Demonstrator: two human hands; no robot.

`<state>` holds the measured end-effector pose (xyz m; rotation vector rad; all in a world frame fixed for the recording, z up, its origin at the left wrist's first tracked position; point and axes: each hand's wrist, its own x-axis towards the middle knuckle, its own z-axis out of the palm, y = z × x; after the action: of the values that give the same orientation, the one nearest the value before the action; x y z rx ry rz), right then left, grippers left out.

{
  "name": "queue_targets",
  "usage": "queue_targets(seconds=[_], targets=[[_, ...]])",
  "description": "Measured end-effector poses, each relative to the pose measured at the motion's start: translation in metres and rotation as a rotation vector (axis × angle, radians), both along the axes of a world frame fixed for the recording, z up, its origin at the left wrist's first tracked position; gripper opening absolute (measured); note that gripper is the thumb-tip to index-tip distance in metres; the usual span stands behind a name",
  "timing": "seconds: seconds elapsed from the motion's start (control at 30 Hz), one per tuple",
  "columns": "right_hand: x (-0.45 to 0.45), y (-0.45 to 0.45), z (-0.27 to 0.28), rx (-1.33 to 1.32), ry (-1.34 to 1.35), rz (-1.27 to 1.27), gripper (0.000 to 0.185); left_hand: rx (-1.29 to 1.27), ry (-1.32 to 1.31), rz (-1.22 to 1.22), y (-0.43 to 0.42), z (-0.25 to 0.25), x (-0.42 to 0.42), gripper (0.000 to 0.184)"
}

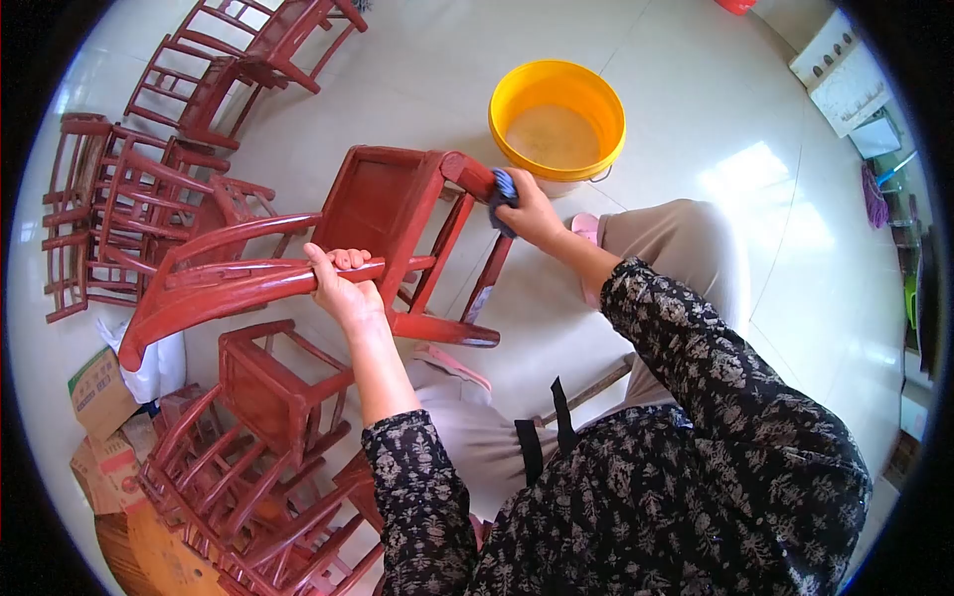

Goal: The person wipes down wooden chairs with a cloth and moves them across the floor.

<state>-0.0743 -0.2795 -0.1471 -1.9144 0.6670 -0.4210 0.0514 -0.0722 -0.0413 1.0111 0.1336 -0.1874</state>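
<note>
A red wooden chair point(370, 204) is tipped on its side in front of me, its legs pointing right and its backrest left. My left hand point(345, 285) is wrapped round a post of the backrest. Around the end of an upper leg, my right hand point(534, 210) presses a dark blue cloth point(503, 199); part of the cloth is hidden by the fingers. Just beyond that hand stands a yellow bucket point(499, 111) with cloudy water point(553, 137) in it.
Several more red chairs point(204, 94) stand at the left, and others point(268, 382) are stacked at the lower left beside cardboard boxes point(102, 392) and a white plastic bag point(159, 370). Shelving with odds and ends point(843, 74) lines the right side. The floor point(686, 109) is pale tile.
</note>
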Motion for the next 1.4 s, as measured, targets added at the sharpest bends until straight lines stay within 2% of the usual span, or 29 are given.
queue_targets(seconds=[0.07, 0.17, 0.2, 0.33, 0.4, 0.43, 0.5, 0.63, 0.67, 0.77, 0.83, 0.93, 1.07, 1.2, 1.4], targets=[[0.021, 0.003, 0.033, -0.027, -0.244, 0.044, 0.054, -0.004, 0.006, -0.02, 0.001, -0.001, 0.0, 0.036], [0.033, -0.003, 0.039, -0.064, -0.213, 0.074, 0.054, -0.035, 0.015, -0.048, 0.0, -0.001, 0.0, 0.036], [0.026, -0.006, 0.034, 0.076, -0.178, 0.071, 0.052, -0.03, 0.013, -0.029, -0.001, 0.001, -0.001, 0.036], [-0.017, -0.017, -0.023, 0.233, 0.001, 0.02, 0.051, 0.011, 0.02, 0.052, -0.006, 0.007, -0.003, 0.036], [-0.031, -0.017, -0.034, 0.58, 0.096, -0.033, 0.05, 0.006, 0.022, 0.046, -0.007, 0.008, -0.004, 0.036], [-0.032, -0.021, -0.04, 0.583, 0.1, -0.036, 0.05, 0.005, 0.027, 0.041, -0.007, 0.008, -0.006, 0.036], [-0.031, -0.03, -0.039, 0.839, 0.148, -0.101, 0.051, 0.018, 0.031, 0.032, -0.006, 0.007, -0.008, 0.037], [-0.024, -0.027, -0.036, 0.887, 0.145, -0.124, 0.045, 0.07, 0.016, 0.047, -0.009, 0.011, -0.004, 0.041], [-0.022, -0.026, -0.026, 0.732, 0.211, -0.083, 0.043, 0.067, 0.041, 0.054, -0.009, 0.013, -0.004, 0.044], [-0.015, -0.018, 0.005, 0.811, 0.072, 0.056, 0.045, 0.024, 0.033, 0.06, 0.01, 0.007, 0.0, 0.044], [-0.008, -0.007, 0.014, 0.746, 0.094, 0.101, 0.046, 0.063, 0.028, 0.104, 0.027, 0.005, -0.001, 0.046], [-0.006, 0.01, 0.013, 0.331, 0.043, 0.275, 0.053, 0.088, 0.062, 0.232, 0.054, -0.002, 0.004, 0.047], [-0.029, 0.033, 0.004, 0.236, -0.134, 0.474, 0.058, 0.22, 0.127, 0.436, 0.092, -0.009, 0.005, 0.047], [-0.059, 0.038, -0.03, 0.248, -0.175, 0.506, 0.055, 0.272, 0.166, 0.562, 0.113, -0.016, 0.002, 0.046], [-0.058, 0.064, -0.037, 0.386, 0.013, 0.502, 0.053, 0.442, 0.247, 0.809, 0.149, -0.034, -0.006, 0.039]])
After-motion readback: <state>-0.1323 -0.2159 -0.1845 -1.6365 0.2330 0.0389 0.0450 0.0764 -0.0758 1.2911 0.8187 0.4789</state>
